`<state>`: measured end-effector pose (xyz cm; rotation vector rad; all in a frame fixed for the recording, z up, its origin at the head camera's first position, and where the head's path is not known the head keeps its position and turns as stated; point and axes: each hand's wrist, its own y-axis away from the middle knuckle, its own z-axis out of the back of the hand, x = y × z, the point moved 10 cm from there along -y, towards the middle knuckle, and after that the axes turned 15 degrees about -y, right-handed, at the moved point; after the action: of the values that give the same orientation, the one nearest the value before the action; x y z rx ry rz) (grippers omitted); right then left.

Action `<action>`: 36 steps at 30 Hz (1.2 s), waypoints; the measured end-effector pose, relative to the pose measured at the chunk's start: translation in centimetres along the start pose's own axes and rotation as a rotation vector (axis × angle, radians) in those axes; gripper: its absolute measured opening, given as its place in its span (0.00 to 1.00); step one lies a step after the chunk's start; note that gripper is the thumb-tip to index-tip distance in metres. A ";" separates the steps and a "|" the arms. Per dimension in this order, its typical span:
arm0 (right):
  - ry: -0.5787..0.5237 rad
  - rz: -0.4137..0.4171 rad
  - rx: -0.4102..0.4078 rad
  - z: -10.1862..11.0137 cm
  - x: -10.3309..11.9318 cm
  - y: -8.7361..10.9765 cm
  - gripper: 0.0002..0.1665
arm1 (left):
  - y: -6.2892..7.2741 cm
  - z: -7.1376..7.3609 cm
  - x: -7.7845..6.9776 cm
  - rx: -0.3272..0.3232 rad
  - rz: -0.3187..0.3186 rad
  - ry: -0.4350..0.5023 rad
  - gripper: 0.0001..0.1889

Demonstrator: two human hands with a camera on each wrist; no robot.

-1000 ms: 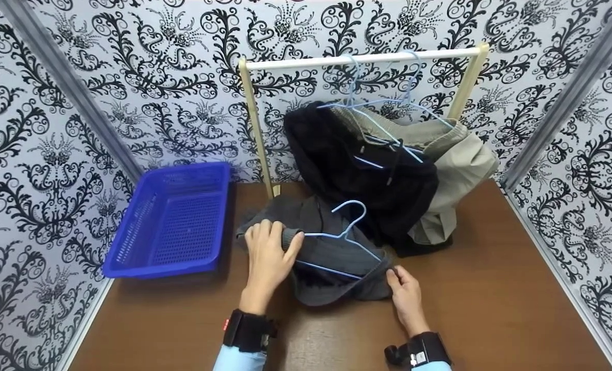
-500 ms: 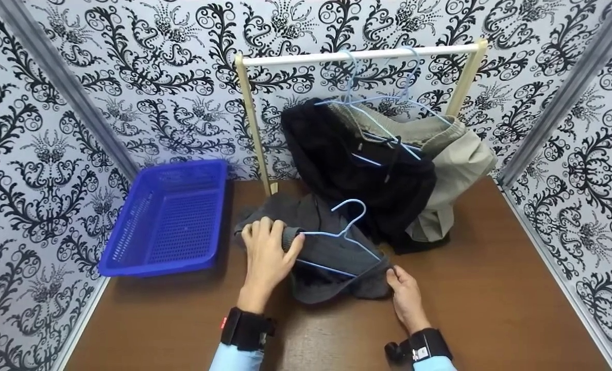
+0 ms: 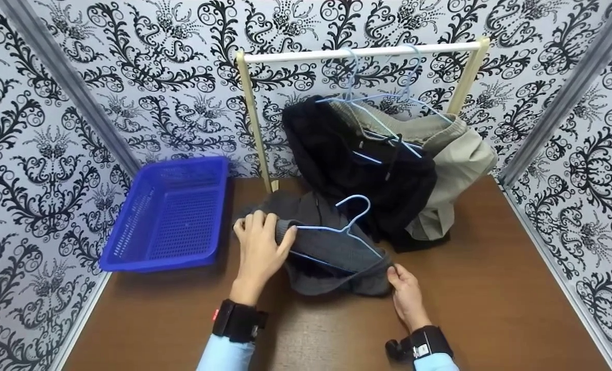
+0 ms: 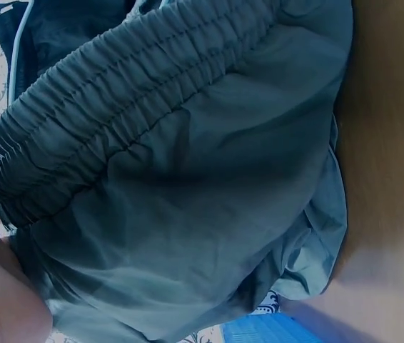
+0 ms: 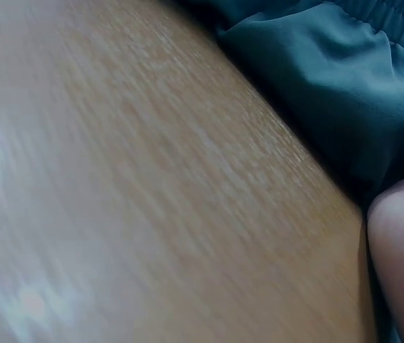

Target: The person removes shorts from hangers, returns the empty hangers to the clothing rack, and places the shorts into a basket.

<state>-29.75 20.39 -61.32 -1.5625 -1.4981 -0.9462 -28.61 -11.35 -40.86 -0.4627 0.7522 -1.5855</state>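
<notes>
Dark grey shorts [image 3: 316, 281] with a gathered elastic waistband [image 4: 138, 78] lie in front of the rack, a light blue hanger [image 3: 348, 230] set inside the waist. The hanger's hook stands up above the cloth. My left hand [image 3: 258, 245] grips the waistband at its left end, thumb by the hanger's left arm, fingers over the outside. At the right end my right hand [image 3: 406, 291] pinches the waistband's edge between thumb and fingers. In the right wrist view only part of a finger [image 5: 402, 243] shows beside the cloth.
Behind the shorts stands a rack with a white rail [image 3: 295, 56]. Black shorts [image 3: 357, 175] and beige shorts [image 3: 460, 165] hang there on blue hangers, their lower parts near the brown table [image 3: 512, 288]. A blue perforated basket [image 3: 164, 265] sits at the left.
My left hand has shifted slightly left and away from me, with the waistband pulled along. The hanger's hook has moved a little right. My right hand keeps its pinch in nearly the same place.
</notes>
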 end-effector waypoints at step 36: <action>-0.063 0.008 -0.011 0.2 -0.1 -0.1 0.21 | -1.8 -0.8 1.8 0.058 0.084 0.075 0.19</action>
<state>-29.89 20.55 -61.51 -1.6191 -1.5310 -0.9098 -30.75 -12.92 -40.40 -0.3270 0.7701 -1.5489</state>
